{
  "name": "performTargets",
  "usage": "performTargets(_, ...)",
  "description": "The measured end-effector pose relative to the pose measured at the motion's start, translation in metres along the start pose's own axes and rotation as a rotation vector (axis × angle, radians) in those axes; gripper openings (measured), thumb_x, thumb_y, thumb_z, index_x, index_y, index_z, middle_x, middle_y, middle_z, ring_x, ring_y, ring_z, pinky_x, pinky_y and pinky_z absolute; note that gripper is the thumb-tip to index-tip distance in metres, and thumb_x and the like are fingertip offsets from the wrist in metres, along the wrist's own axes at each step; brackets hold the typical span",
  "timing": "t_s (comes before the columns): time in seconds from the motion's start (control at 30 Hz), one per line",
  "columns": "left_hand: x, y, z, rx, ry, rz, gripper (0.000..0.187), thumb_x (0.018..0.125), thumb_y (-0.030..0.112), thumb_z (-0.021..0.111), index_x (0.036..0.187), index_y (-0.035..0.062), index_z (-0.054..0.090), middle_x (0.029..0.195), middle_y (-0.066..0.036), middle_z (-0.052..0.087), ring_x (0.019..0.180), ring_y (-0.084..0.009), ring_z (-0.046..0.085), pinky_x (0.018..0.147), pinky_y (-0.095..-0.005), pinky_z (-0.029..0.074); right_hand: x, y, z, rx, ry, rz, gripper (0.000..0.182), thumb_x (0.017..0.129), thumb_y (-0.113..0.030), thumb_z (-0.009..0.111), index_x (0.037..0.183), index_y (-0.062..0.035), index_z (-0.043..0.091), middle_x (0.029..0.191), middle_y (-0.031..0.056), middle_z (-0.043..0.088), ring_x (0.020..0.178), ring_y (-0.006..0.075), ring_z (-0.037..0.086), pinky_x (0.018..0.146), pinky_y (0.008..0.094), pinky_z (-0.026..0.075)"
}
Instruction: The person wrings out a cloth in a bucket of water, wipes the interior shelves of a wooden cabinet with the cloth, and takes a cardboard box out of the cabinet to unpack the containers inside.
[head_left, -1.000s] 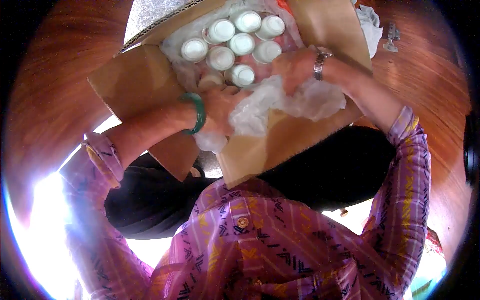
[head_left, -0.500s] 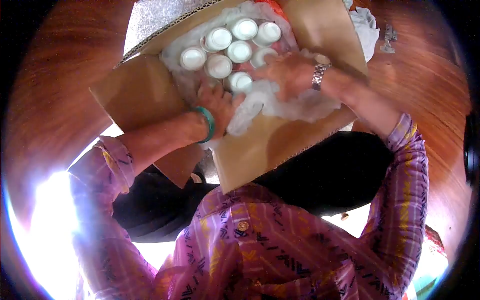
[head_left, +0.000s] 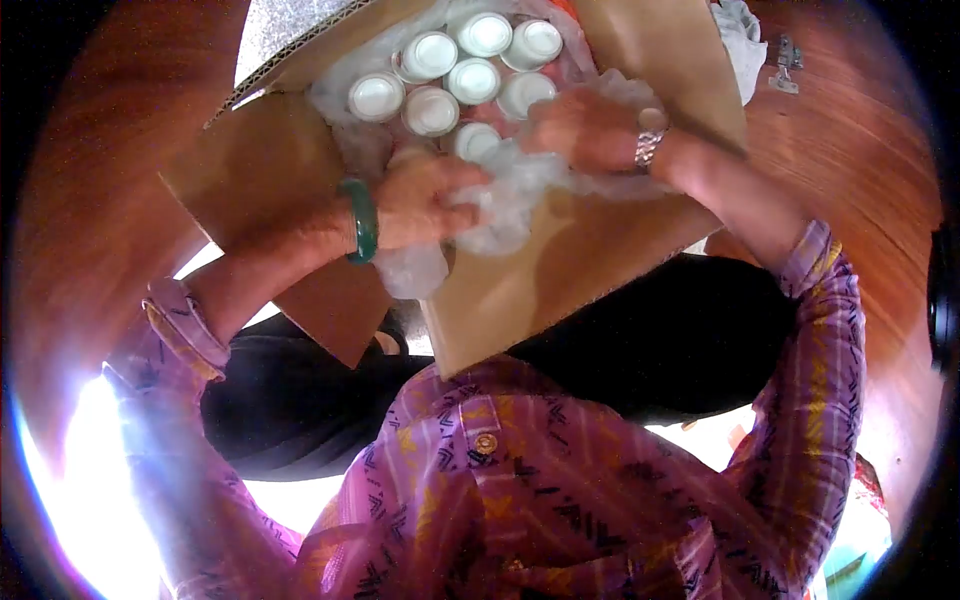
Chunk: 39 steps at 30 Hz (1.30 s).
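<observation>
An open cardboard box [head_left: 540, 280] holds several jars with white lids [head_left: 474, 81], standing upright in a translucent plastic liner [head_left: 345, 105]. My left hand [head_left: 420, 200], with a green bangle at its wrist, is at the near left part of the box, its fingers closed on the bunched liner. My right hand [head_left: 575, 130], with a metal watch at its wrist, is beside the jars at the right; its fingers are curled at the liner, and their tips are partly hidden.
Box flaps [head_left: 250, 170] spread out to the left and toward my body. On the reddish wooden surface [head_left: 840, 200] at the right lie a white plastic bag [head_left: 738, 50] and a small metal piece [head_left: 787, 65]. My legs in black are under the box's near side.
My left hand has moved up and left from the near jar and now grips the bunched liner. My right hand has shifted slightly, with its fingers more curled. The box sits slightly higher in view.
</observation>
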<state>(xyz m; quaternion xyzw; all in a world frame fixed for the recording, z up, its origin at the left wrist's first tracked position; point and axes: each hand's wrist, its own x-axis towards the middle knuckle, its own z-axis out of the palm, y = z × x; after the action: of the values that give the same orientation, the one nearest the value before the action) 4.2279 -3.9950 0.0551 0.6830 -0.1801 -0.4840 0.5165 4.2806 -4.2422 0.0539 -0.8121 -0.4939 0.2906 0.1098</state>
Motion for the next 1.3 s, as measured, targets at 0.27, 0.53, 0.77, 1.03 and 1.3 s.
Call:
performTargets(0.27,0.006,-0.016,0.018,0.37,-0.035,0.337,0.035,0.075,0.017,0.061,0.107,0.0046,0.052,0.097,-0.013,0.057,0.094,-0.0257,0.055,0.078,-0.0364,0.045,-0.005,-0.006,-0.035,0.342,-0.288,0.114,0.037,0.063,-0.012,0.062,0.1,-0.0081,0.055,0.086,0.0157,0.058,0.084,0.0342,0.056,0.072,0.0418,0.045)
performTargets(0.53,0.016,0.013,-0.035,-0.325,0.166,-0.11,0.051,0.072,0.003,0.062,0.12,0.005,0.045,0.12,-0.004,0.048,0.105,-0.011,0.045,0.09,-0.0264,0.038,-0.005,0.012,-0.062,0.404,0.139,0.331,0.031,0.067,0.0,0.055,0.097,-0.0069,0.057,0.081,0.0102,0.059,0.073,0.0259,0.056,0.068,0.0333,0.047)
performTargets(0.77,0.035,-0.019,-0.065,-0.221,0.467,0.255,0.052,0.075,-0.007,0.058,0.123,0.0045,0.042,0.12,-0.005,0.047,0.107,-0.0138,0.046,0.096,-0.0266,0.035,-0.003,0.015,-0.08,0.038,0.491,0.263,0.03,0.068,-0.002,0.055,0.098,0.0012,0.055,0.071,0.0171,0.054,0.063,0.0243,0.053,0.06,0.0354,0.044)
performTargets(1.03,0.024,-0.019,-0.036,-0.006,0.3,0.255,0.048,0.08,0.003,0.056,0.124,0.0034,0.041,0.123,-0.006,0.046,0.112,-0.0167,0.045,0.099,-0.0307,0.034,-0.01,0.032,-0.053,0.357,0.227,0.197,0.026,0.069,0.001,0.053,0.094,-0.0024,0.058,0.082,0.0137,0.061,0.072,0.0249,0.058,0.064,0.0345,0.046)
performTargets(1.3,0.001,0.019,0.008,0.484,-0.125,0.113,0.047,0.078,0.03,0.056,0.111,-0.0028,0.05,0.108,-0.015,0.056,0.096,-0.0248,0.054,0.084,-0.0357,0.043,-0.006,0.008,-0.055,0.514,-0.594,0.252,0.04,0.068,-0.03,0.061,0.101,-0.0076,0.059,0.093,0.0133,0.061,0.093,0.0264,0.057,0.081,0.0346,0.045)
